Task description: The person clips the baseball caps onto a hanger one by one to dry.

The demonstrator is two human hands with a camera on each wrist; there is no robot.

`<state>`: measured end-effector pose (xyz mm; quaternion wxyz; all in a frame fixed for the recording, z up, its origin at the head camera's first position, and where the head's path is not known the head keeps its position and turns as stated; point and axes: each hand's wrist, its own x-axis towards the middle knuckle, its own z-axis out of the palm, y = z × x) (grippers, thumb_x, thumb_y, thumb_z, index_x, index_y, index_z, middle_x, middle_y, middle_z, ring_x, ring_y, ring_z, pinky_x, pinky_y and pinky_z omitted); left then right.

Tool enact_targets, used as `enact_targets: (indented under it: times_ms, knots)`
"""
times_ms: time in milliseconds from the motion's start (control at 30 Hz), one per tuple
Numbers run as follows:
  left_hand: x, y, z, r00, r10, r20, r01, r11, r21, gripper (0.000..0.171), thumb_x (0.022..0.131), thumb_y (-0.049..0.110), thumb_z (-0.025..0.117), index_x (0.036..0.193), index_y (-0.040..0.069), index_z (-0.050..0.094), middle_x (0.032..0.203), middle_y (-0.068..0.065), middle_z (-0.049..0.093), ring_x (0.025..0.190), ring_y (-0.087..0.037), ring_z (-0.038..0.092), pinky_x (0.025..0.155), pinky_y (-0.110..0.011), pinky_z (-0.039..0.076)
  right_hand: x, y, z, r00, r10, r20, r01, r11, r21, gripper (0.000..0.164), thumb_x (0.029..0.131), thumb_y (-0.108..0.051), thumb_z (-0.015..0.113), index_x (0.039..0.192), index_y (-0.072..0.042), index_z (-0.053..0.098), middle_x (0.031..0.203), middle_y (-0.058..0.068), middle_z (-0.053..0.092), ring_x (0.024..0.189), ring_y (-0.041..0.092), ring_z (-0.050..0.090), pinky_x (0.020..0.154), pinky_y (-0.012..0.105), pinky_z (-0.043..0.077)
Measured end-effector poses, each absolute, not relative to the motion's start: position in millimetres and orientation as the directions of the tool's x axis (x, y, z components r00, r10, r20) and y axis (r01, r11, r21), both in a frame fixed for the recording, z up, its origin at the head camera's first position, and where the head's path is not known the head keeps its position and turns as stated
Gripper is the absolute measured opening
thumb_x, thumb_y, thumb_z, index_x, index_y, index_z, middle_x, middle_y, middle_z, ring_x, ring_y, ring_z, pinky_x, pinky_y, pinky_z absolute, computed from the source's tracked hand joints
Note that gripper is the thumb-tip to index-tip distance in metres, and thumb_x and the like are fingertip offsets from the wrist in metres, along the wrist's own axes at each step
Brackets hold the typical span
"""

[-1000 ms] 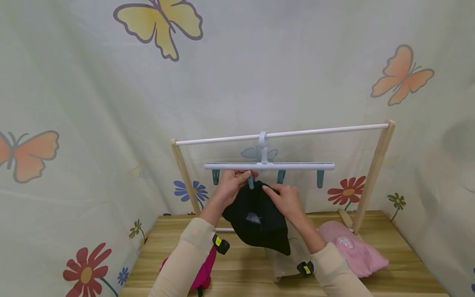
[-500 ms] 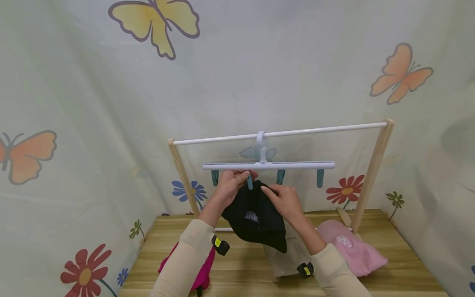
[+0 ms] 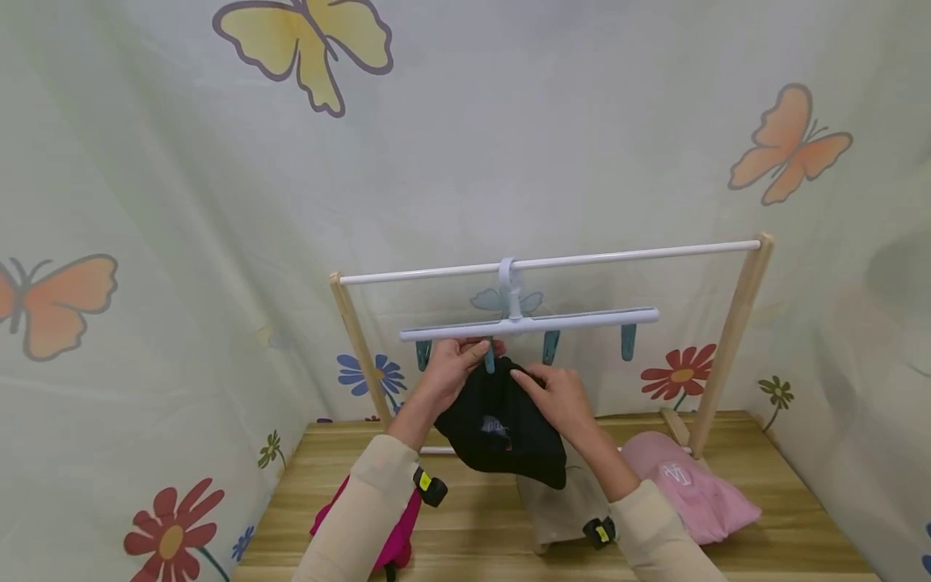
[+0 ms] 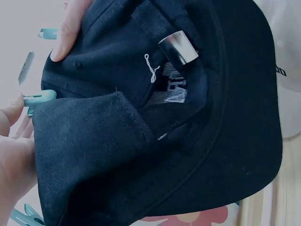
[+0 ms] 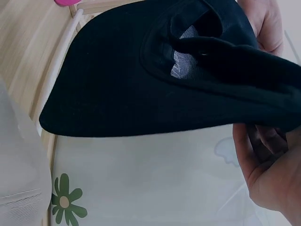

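Note:
A black baseball cap hangs below the white clip hanger, its crown edge upward. My left hand pinches a teal clip under the hanger's bar. In the left wrist view the clip meets the edge of the cap; whether it grips the fabric I cannot tell. My right hand pinches the cap's upper right edge between thumb and fingers. The cap's inside, with a metal strap buckle, faces the left wrist camera. Brim and strap also show in the right wrist view.
The hanger hooks over the white rail of a wooden rack. Other teal clips hang along it. On the wooden table lie a pink cap, a beige cap and a magenta cap, partly hidden by my arms.
The hanger bar has tipped, its left end lower and its right end higher. Both hands keep their holds on the clip and the cap, almost in place.

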<state>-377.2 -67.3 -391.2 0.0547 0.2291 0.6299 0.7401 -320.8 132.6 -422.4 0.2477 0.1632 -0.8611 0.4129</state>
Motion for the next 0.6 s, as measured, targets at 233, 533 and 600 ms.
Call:
enact_targets:
  times_ms: [233,533,600]
  knots:
    - [-374.1,-67.5,-393.2,-0.889,0.367,0.273,0.210,-0.203,0.956,0.035,0.105,0.008,0.055,0.138,-0.003,0.053,0.124,-0.019,0.069,0.115,-0.028,0.068,0.108,-0.039,0.047,-320.4,133.0,-427.7,-0.830,-0.072,0.553,-0.484,0.584,-0.651,0.019,0.098,-0.026,0.069,0.097,-0.009,0.079,0.083,0.003,0.074,0.072,0.016,0.063,0.065,0.032,0.050]
    - [-372.3,-67.6,-395.8,-0.899,0.346,0.268,0.199,-0.221,0.955,0.034,0.104,0.008,0.057,0.136,-0.002,0.055,0.122,-0.019,0.070,0.115,-0.028,0.069,0.110,-0.038,0.045,-318.1,134.6,-431.3,-0.846,-0.089,0.525,-0.472,0.583,-0.661,0.019,0.097,-0.022,0.071,0.104,-0.006,0.077,0.086,0.005,0.074,0.074,0.016,0.062,0.068,0.033,0.052]
    - [-372.5,-67.7,-397.3,-0.897,0.345,0.275,0.203,-0.230,0.952,0.035,0.103,0.008,0.057,0.136,-0.003,0.055,0.122,-0.019,0.070,0.114,-0.027,0.069,0.111,-0.039,0.044,-316.8,135.8,-432.7,-0.852,-0.093,0.515,-0.466,0.582,-0.667,0.019,0.097,-0.021,0.071,0.107,-0.005,0.075,0.088,0.006,0.074,0.075,0.017,0.062,0.070,0.035,0.053]
